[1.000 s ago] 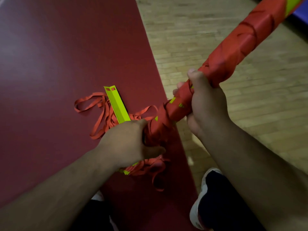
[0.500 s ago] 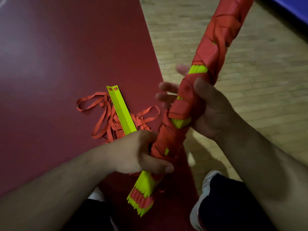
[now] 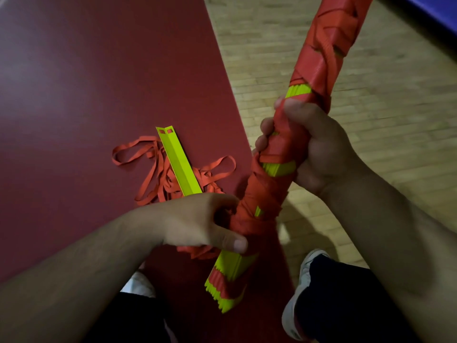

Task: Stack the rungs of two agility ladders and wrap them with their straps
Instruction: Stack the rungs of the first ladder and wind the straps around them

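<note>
At this moment I held the bundle of stacked rungs [image 3: 321, 58] in both hands, slanted, with its far end pointing up and away from me and its bare yellow-green end [image 3: 230, 268] low, between my knees and above the edge of the red mat [image 3: 99, 82]. I think I held it this way so that the orange strap could go around it without the rungs sliding apart.

My left hand [image 3: 197, 219] was closed around the lower part, the fingers curled behind it and the thumb lying across the front, pressing the wrapped strap against the stack. My right hand [image 3: 309, 149] gripped the middle firmly, the palm turned toward me, the thumb pointing up along the bundle and the fingertips coming around from the far side. Both wrists were bent a little inward and the forearms came together toward the bundle.

One loose rung [image 3: 178, 162] lay flat on the mat, just beside my left hand, on a tangle of loose straps [image 3: 168, 184]. In my judgement this rung was not yet in the stack, so the wrapping was far along but not complete. The upper part was already covered closely; near my right hand some yellow-green showed between the turns.
</note>
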### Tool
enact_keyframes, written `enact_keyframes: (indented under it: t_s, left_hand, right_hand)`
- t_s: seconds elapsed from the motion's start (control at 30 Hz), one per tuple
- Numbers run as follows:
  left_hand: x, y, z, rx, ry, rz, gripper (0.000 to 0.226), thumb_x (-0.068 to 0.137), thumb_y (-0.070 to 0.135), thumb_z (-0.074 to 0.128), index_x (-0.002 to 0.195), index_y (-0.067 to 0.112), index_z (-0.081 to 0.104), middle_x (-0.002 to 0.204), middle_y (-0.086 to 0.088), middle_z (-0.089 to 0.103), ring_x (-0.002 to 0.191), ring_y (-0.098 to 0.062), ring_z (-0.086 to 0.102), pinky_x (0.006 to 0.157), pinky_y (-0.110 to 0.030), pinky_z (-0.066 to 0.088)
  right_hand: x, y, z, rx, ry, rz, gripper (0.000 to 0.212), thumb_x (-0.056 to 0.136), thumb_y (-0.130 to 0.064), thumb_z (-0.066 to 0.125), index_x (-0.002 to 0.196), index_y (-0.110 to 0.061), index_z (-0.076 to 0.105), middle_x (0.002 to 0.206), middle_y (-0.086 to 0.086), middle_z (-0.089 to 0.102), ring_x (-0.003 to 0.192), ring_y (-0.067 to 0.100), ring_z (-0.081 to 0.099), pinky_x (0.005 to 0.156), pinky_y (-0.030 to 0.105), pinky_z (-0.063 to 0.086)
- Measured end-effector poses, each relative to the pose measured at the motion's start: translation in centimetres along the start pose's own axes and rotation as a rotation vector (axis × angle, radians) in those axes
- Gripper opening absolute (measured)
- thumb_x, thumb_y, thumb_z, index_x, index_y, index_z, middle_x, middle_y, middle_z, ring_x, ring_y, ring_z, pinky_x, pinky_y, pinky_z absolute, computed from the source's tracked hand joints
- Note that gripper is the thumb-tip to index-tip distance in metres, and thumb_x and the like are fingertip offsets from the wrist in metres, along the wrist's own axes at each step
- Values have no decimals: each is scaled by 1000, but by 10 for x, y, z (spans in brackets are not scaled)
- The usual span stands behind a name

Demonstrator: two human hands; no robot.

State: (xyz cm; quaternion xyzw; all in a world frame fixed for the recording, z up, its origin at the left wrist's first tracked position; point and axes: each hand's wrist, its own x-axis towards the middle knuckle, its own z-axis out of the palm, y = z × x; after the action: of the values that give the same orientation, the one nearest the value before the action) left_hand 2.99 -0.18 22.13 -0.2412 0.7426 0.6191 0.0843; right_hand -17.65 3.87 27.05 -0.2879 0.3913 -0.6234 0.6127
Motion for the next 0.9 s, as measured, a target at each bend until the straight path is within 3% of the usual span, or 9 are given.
enact_keyframes:
  t_s: [0.07,0.13,0.2,0.3,0.47,0.57,0.67,0.8,0.9]
  left_hand:
    - [-1,-2,-2,81,-1,-27,61,65,57,77,117,28,62,104,10,72,95,-10,68,85,-35,54]
    - [-1,-1,-1,121,7,-40,45,66,62,72,103,37,62,86,19,68,79,2,63,73,-22,48]
    - [0,0,3,134,50,-49,37,67,66,69,94,43,61,76,18,67,68,-1,62,65,-22,47]
    - [6,-3,15,230,196,-54,57,61,75,66,104,37,60,90,11,71,82,-9,67,76,-37,55]
    - [16,-10,33,484,435,-57,74,58,88,57,111,36,58,95,10,67,89,-12,66,74,-39,54]
    - [19,-11,38,631,549,-92,77,56,97,40,99,35,57,88,9,59,83,-17,63,69,-39,54]
    - [21,-11,40,616,649,-94,68,57,98,35,74,33,46,73,10,52,68,-16,57,54,-34,46]
    - [25,-12,44,614,717,-122,76,50,99,43,93,37,49,86,13,57,79,-15,61,62,-36,52]
    - [24,-12,44,583,744,-95,67,54,89,52,96,38,46,88,15,58,84,-16,64,65,-35,53]
  right_hand:
    - [1,-6,-4,-35,27,-20,23,83,-22,61,64,-20,72,71,7,64,61,24,65,66,39,56]
    - [2,-9,-8,-79,65,-53,20,84,-20,62,65,-19,71,72,8,64,62,25,65,67,40,55]
    - [2,-9,-9,-134,119,-106,16,85,-18,64,70,-16,68,74,9,64,62,27,65,68,41,55]
    - [3,-5,-4,-186,214,-170,8,86,-17,68,79,-13,65,74,10,65,63,27,65,68,42,56]
    - [7,-1,-1,-172,349,-222,12,83,-17,72,85,-11,63,75,14,62,64,27,61,69,42,56]
    - [8,3,-1,-171,413,-233,12,86,-18,74,87,-12,64,75,13,62,67,26,62,67,39,56]
    - [10,11,1,-239,515,-261,17,85,-24,76,92,-11,67,71,5,65,66,21,67,64,35,57]
    - [9,15,8,-350,574,-296,44,79,-36,76,110,-8,62,75,-1,68,68,15,71,68,39,61]
    - [6,13,12,-315,527,-244,38,72,-33,71,104,-14,61,88,5,69,83,26,71,77,47,60]
